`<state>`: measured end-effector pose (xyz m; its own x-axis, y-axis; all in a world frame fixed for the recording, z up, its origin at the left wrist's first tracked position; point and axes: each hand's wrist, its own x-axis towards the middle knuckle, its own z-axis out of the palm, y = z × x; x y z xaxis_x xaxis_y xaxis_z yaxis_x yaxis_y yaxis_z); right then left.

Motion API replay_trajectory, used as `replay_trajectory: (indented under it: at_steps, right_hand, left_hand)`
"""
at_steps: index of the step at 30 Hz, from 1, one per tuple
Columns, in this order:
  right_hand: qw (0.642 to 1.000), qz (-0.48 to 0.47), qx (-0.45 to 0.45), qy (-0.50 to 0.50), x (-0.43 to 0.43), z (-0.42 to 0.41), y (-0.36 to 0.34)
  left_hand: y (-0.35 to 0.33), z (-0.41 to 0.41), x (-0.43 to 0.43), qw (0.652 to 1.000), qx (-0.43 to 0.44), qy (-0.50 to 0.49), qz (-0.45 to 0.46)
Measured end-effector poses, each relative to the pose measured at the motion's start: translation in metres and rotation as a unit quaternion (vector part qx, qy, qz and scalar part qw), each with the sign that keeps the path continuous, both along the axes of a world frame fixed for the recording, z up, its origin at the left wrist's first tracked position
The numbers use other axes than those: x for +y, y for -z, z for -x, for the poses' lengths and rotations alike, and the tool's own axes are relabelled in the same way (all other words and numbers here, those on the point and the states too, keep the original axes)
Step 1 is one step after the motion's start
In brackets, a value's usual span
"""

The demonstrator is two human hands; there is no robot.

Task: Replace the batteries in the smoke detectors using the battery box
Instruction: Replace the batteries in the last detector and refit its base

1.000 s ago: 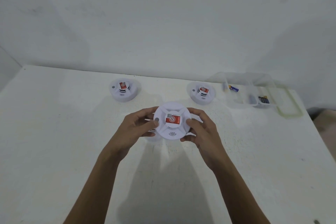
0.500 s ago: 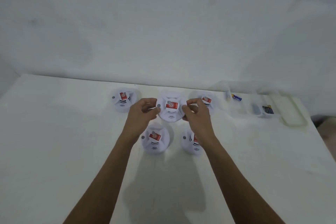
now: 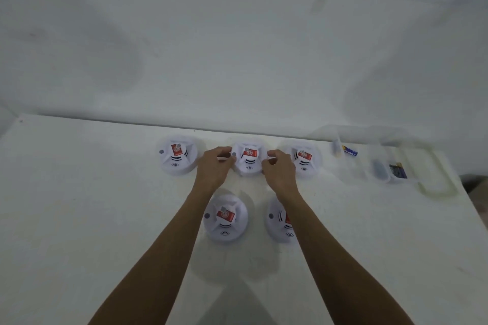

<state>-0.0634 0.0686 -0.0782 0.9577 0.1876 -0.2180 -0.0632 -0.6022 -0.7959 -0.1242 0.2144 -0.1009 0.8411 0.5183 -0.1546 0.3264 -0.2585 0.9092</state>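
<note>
Our left hand (image 3: 215, 166) and right hand (image 3: 280, 170) pinch the rim of the middle smoke detector (image 3: 249, 159), which lies between them on the table (image 3: 79, 219). Around it lie the back-left detector (image 3: 177, 155) at 9 o'clock, the back-right detector (image 3: 306, 159) at 3, the near-left detector (image 3: 225, 219) at 7 and the near-right detector (image 3: 276, 224) at 5. The battery box (image 3: 369, 159) lies farther out at 3.

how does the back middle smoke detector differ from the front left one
The left hand and right hand grip the back middle smoke detector; no hand is on the front left smoke detector. The back middle one lies farther away, the front left one nearer. Both are white, round, red-labelled.
</note>
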Motion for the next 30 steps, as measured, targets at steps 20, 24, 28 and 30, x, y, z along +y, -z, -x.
replay_trajectory:
  at_steps: [20,24,28,30]
  right_hand:
    - [0.986,-0.01,-0.139,-0.091,0.057,0.022,-0.018]
    - [0.984,-0.023,-0.064,-0.163,0.083,0.026,-0.018]
    - [0.978,0.015,0.023,-0.205,0.104,0.031,-0.01]
    - [0.974,0.034,0.041,-0.221,0.112,0.033,-0.007]
  left_hand:
    - [-0.015,0.048,0.023,0.979,-0.103,-0.079,-0.16]
    - [-0.009,0.058,0.054,0.951,-0.079,-0.2,-0.222]
    - [0.007,0.059,0.084,0.968,0.036,-0.204,-0.144]
    - [0.012,0.058,0.092,0.973,0.074,-0.183,-0.12]
